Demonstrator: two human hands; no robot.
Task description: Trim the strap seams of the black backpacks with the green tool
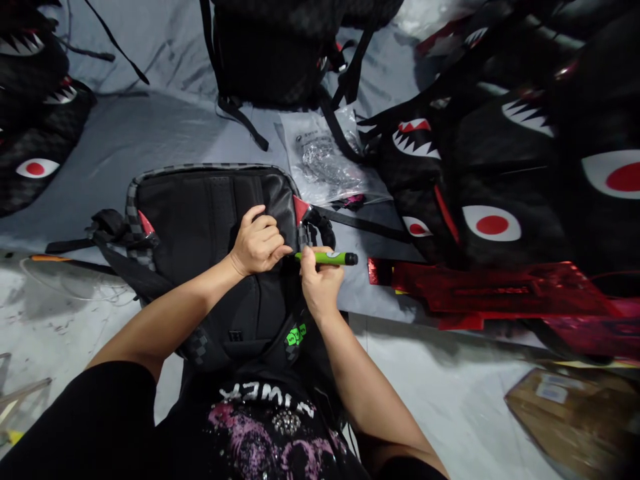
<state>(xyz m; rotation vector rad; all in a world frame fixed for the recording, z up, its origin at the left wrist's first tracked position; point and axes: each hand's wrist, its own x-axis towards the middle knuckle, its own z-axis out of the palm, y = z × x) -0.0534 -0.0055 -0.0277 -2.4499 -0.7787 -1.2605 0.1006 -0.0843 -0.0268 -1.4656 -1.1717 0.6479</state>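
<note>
Head view: marker (336, 258) lies between pinched right fingers (309, 264) (left fingers (266, 235) curled, hold unclear).

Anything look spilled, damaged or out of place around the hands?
No spill or clear damage shows around the black backpack or the green marker in the right hand. Slightly untidy: the shiny red sheet lies close to the table edge, where it might slip off.

The grey tabletop (145, 130) — creased toward the far side — bears a black backpack (185, 217) reaching past the near edge, a clear plastic bag (327, 160) by its far right corner, another dark backpack (270, 70) beyond, and teeth-printed bags (477, 173) at right.
</note>
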